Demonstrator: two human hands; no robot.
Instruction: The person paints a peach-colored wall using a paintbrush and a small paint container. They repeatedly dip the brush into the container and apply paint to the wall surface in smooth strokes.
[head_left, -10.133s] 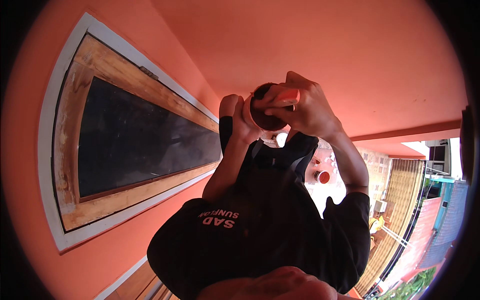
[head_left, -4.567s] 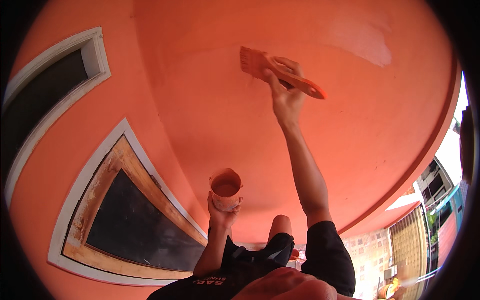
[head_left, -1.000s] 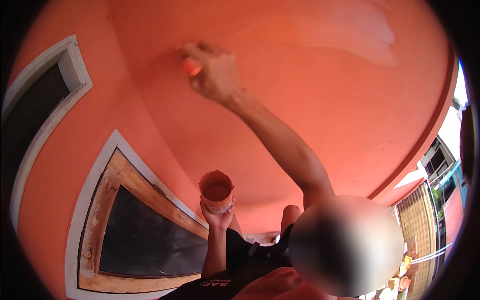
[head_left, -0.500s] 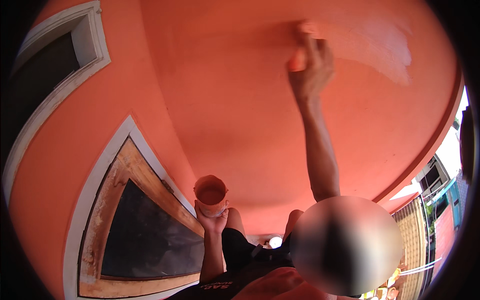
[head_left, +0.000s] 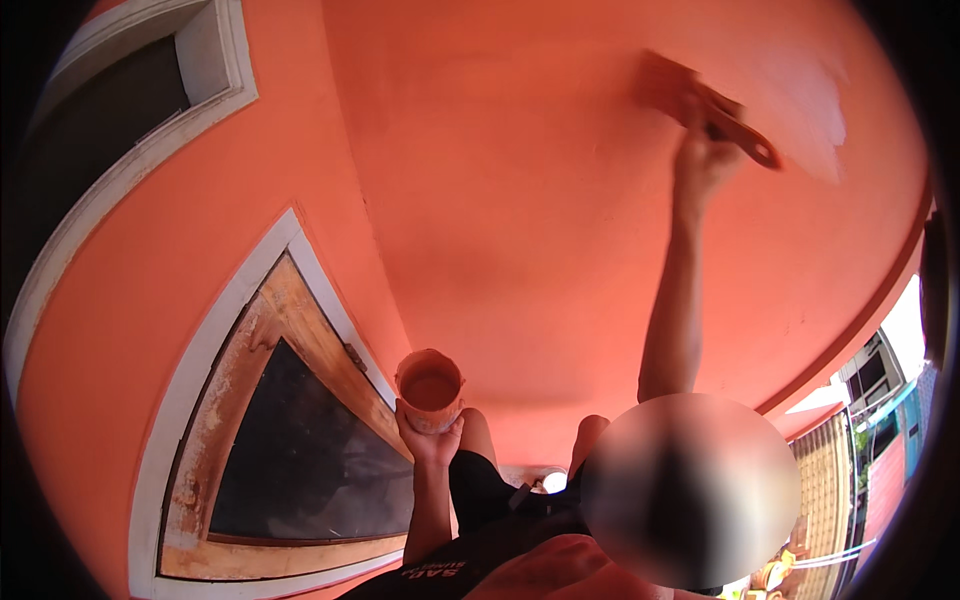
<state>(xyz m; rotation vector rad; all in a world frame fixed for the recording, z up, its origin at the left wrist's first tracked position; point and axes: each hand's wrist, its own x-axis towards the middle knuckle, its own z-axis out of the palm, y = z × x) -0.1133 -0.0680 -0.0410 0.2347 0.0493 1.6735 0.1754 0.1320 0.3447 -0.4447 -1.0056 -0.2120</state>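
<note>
My right hand (head_left: 706, 165) is raised high, its fingers closed round the handle of a wide paintbrush (head_left: 738, 127). The bristle end points up and left against an orange wall (head_left: 520, 250); motion smears it a little. Just right of the brush, a paler, whitish patch (head_left: 822, 125) shows on the wall. Low and left of centre, my left hand (head_left: 432, 442) holds a small orange-stained paint pot (head_left: 430, 408) from below and the side. The pot's mouth faces up, with orange paint inside.
At lower left stands a worn wooden-framed glass door (head_left: 310, 450) in a white surround. A white-framed opening (head_left: 215, 60) sits at upper left. Past the wall's right edge are a slatted panel (head_left: 825, 480) and buildings. A small white object (head_left: 553, 482) lies below, near my legs.
My right hand has swung right with the paintbrush, which now lies slanted with its handle end visible to the right. My left hand still holds the pot in nearly the same place.
</note>
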